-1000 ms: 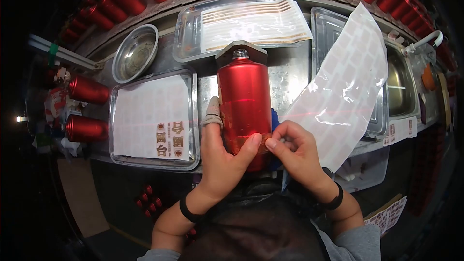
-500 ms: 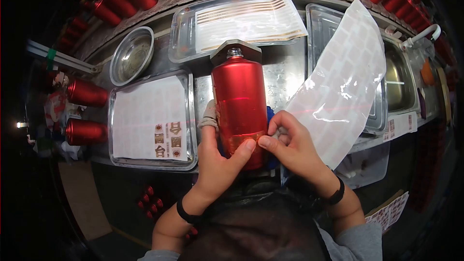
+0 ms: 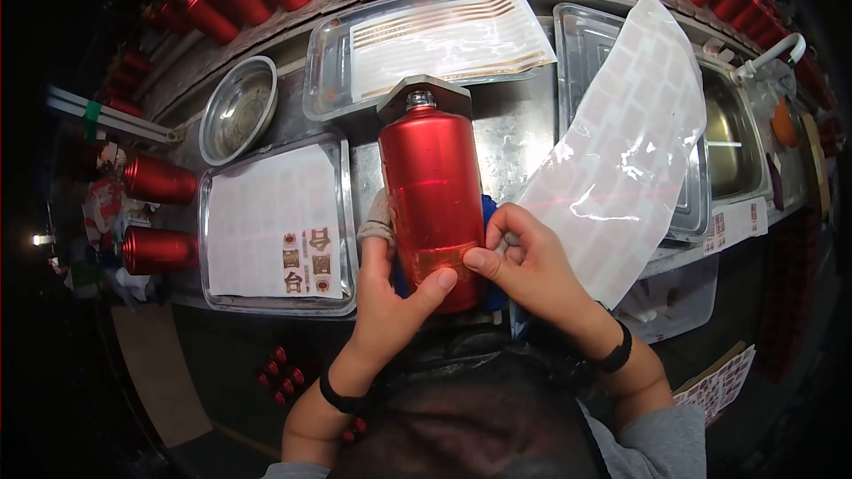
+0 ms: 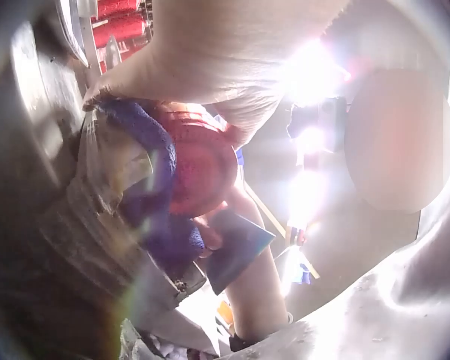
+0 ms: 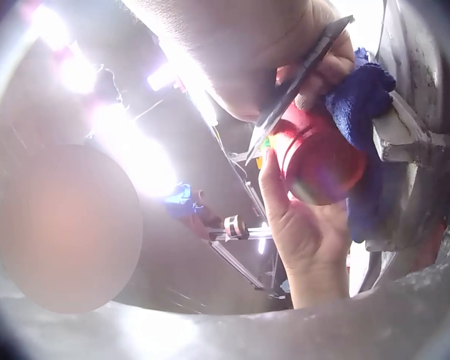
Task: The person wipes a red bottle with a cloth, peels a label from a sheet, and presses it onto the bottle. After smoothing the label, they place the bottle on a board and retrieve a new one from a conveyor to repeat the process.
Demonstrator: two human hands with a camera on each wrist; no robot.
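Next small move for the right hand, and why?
Probably slide the right hand's thumb outward, pressing the strip down: its tip sits by the strip's right part, low on the red bottle, while the left hand braces the opposite side.

We read 國 (image 3: 291, 259) and 台 (image 3: 293, 282), brown-gold and repeated in two columns, by the lower right corner of the white sheet (image 3: 257, 204) in the tray (image 3: 275, 307) on the desk's (image 3: 519, 115) left side. The small print beside them we cannot read.
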